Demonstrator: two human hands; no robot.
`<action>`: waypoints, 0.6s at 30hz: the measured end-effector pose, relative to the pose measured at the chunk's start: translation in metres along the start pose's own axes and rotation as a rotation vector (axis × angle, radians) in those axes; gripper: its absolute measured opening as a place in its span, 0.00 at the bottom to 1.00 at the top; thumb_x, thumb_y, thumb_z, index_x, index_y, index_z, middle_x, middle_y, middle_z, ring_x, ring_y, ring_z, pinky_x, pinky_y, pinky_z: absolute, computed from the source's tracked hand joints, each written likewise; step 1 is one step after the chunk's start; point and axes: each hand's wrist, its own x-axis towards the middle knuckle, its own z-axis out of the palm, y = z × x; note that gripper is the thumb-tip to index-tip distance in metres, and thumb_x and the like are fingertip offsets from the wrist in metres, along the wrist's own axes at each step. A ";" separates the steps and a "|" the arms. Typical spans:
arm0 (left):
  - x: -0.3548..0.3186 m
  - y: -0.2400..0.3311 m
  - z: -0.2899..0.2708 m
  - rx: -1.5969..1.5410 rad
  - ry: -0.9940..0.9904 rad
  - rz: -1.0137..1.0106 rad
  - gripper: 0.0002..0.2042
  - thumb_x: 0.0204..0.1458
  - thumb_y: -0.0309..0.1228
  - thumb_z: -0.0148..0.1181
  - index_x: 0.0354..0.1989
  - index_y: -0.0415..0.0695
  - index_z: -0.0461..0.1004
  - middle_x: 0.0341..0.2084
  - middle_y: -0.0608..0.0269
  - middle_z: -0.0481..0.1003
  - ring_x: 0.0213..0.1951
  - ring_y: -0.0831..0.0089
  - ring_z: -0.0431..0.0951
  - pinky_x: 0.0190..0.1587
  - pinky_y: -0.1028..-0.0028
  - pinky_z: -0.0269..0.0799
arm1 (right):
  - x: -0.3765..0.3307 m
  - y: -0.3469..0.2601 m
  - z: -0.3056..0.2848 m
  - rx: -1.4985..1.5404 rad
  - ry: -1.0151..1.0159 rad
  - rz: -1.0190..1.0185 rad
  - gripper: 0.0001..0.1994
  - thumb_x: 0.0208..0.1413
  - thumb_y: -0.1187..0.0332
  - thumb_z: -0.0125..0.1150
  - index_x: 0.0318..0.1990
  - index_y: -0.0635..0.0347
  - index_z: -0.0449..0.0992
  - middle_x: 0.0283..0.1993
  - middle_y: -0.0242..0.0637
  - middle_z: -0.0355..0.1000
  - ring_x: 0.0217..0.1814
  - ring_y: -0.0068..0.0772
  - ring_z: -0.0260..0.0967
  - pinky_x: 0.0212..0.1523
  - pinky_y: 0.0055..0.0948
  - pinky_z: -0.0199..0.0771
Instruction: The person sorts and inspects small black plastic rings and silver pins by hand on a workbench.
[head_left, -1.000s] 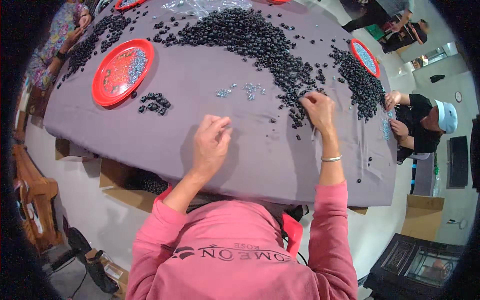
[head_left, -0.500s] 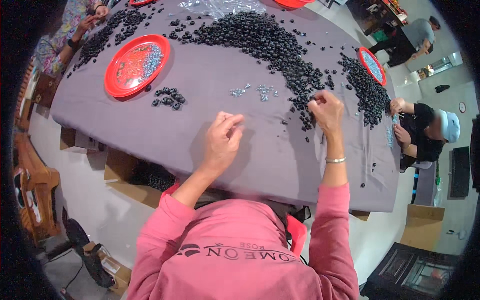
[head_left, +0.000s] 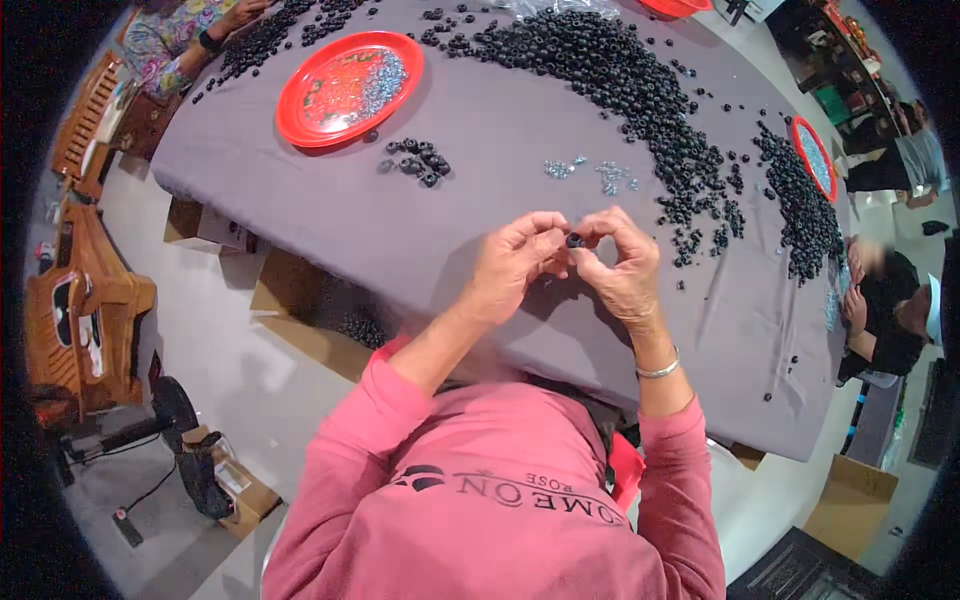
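My right hand point(head_left: 622, 265) pinches a small black bead-like piece point(head_left: 574, 241) with a hole, between thumb and fingertips. Right up against it are the bent fingers of my left hand point(head_left: 515, 262), closed; whatever they grip is too small or hidden to make out. Both hands are above the grey tablecloth, near its front edge. Beyond them lie two little groups of clear bits point(head_left: 612, 177). Off to the left is a small cluster of black pieces point(head_left: 415, 160). A long heap of the same black pieces point(head_left: 590, 62) curves down toward my right hand.
A red plate point(head_left: 300, 105) with small clear bits stands at the far left, another red plate point(head_left: 828, 190) at the far right. Another black heap point(head_left: 800, 215) lies before a person at the right edge. A person's arm reaches in at upper left. An opened cardboard box point(head_left: 285, 285) sits below the table.
My right hand has come left from the edge of the black heap with a black piece, meeting my left hand. The view has shifted, so the table appears moved right.
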 end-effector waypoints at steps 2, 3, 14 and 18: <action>0.001 -0.004 0.003 0.046 0.016 0.053 0.09 0.57 0.28 0.54 0.45 0.41 0.70 0.36 0.66 0.74 0.35 0.81 0.74 0.37 0.80 0.72 | -0.001 0.001 0.001 -0.001 0.026 -0.037 0.10 0.38 0.83 0.60 0.32 0.65 0.73 0.31 0.32 0.69 0.32 0.22 0.64 0.34 0.20 0.66; 0.001 -0.005 0.005 0.046 0.017 0.051 0.09 0.57 0.28 0.54 0.45 0.41 0.70 0.36 0.66 0.74 0.35 0.81 0.74 0.37 0.80 0.72 | -0.001 0.002 0.000 0.000 0.027 -0.035 0.10 0.38 0.83 0.60 0.32 0.65 0.73 0.31 0.32 0.69 0.32 0.22 0.64 0.34 0.20 0.66; 0.014 0.000 0.015 0.011 -0.072 -0.027 0.07 0.54 0.22 0.56 0.41 0.43 0.70 0.37 0.67 0.72 0.38 0.80 0.73 0.39 0.79 0.71 | 0.002 0.001 -0.019 -0.030 -0.024 -0.073 0.10 0.37 0.81 0.60 0.32 0.63 0.74 0.31 0.33 0.69 0.31 0.23 0.66 0.32 0.21 0.68; 0.012 0.009 0.020 0.029 -0.105 -0.105 0.07 0.53 0.23 0.56 0.40 0.43 0.70 0.36 0.67 0.73 0.38 0.80 0.73 0.39 0.79 0.71 | -0.001 0.004 -0.020 0.070 -0.018 -0.073 0.10 0.37 0.81 0.60 0.32 0.61 0.75 0.31 0.31 0.67 0.29 0.22 0.64 0.31 0.22 0.67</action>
